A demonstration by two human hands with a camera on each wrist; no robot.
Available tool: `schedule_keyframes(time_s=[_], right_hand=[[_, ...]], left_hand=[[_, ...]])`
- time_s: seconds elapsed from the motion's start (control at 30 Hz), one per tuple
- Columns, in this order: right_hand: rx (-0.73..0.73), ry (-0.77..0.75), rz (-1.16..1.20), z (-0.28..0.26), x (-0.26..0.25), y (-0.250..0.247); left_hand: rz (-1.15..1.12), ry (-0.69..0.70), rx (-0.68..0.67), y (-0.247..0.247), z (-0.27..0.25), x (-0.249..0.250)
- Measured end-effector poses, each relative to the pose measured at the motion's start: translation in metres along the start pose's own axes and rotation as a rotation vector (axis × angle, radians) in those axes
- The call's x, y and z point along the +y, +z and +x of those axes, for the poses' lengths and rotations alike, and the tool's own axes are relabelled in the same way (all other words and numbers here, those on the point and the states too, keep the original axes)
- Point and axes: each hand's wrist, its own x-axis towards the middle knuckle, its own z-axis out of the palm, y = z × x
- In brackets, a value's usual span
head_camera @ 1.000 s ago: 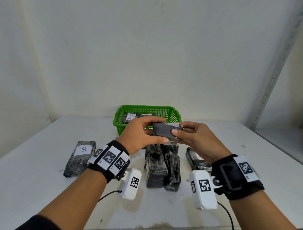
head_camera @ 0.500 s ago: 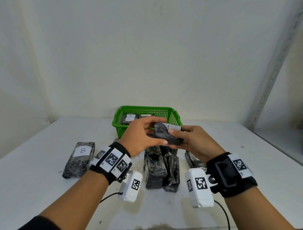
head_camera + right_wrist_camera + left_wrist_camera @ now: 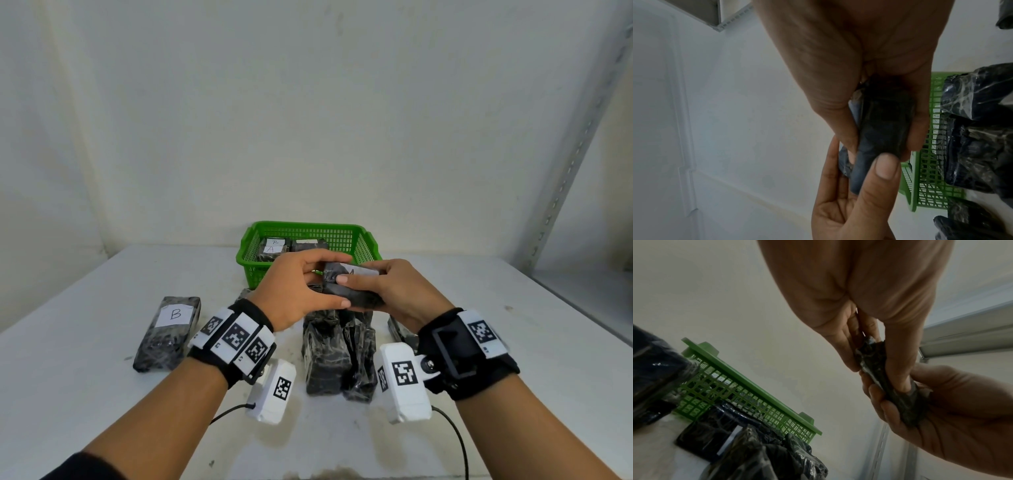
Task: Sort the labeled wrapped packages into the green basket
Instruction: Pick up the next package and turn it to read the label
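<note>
I hold a small black wrapped package (image 3: 356, 298) up in both hands, in front of the green basket (image 3: 308, 226). My left hand (image 3: 329, 279) grips its left end, thumb underneath. My right hand (image 3: 373, 284) grips the right end with the thumb across the near face. A strip of white label shows on the package's far top edge, and its letter is hidden. The left wrist view has the package (image 3: 890, 378) pinched between both hands, and so does the right wrist view (image 3: 885, 129). Inside the basket lie wrapped packages labelled B and A (image 3: 272, 246).
A black package labelled B (image 3: 169, 332) lies on the white table at the left. A pile of wrapped packages (image 3: 337, 356) sits under my hands, with another package (image 3: 399, 330) half hidden behind my right wrist. A wall stands behind the basket and a metal shelf upright (image 3: 561, 192) at the right.
Both hands have turned the package from lying flat to tilted, so that its white label edge now shows at the far top. The hands stayed in front of the basket.
</note>
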Motion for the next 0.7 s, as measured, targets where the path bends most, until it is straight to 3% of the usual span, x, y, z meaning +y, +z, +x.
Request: schedule_keyframes(time_s=[0.2,0.53,0.7], right_hand=[[-0.076,0.105,-0.034,-0.002,-0.007,-0.012],[-0.054,0.07,0.049,0.001,-0.009,-0.019],[0.021,-0.001,-0.039,0.003,-0.007,-0.019]], left_hand=[[-0.01,-0.003,0.018,-0.005,0.001,-0.001],[-0.034,-0.002,0.058,-0.002,0.003,-0.004],[-0.017,-0.008,0.028,-0.001,0.002,-0.007]])
